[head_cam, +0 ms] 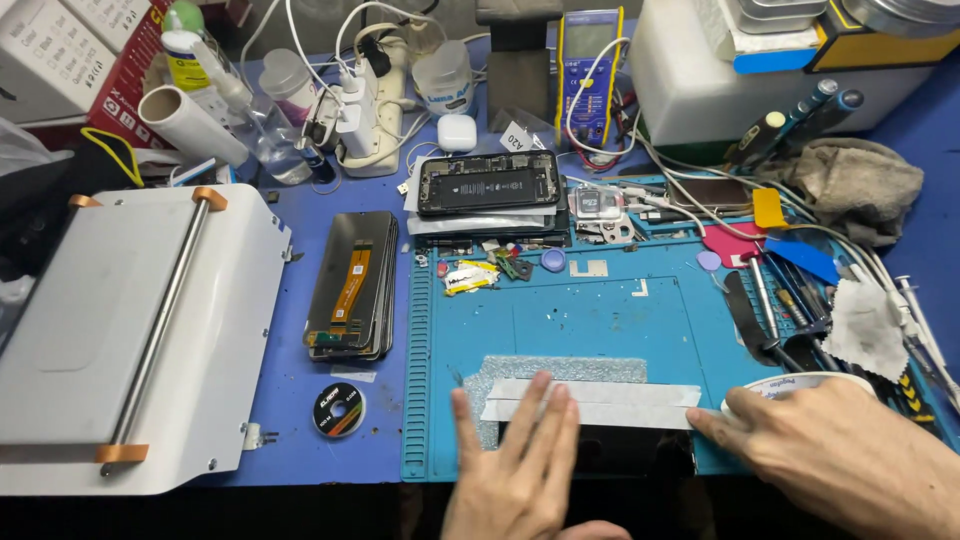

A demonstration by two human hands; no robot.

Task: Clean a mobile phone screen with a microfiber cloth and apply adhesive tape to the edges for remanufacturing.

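My left hand [515, 465] lies flat with fingers spread on a strip of pale tape [600, 402], which runs across a dark phone screen [625, 450] at the near edge of the blue work mat [590, 315]. A grey textured pad [565, 368] shows behind the tape. My right hand [850, 455] holds a white roll of tape [795, 385] at the strip's right end, fingertips touching the tape there.
A stack of phone screens [352, 285] lies left of the mat, with a small wire spool [338, 410] below it. An opened phone [488, 183] sits at the back. A white machine [120, 330] fills the left. Tools [780, 300] crowd the right.
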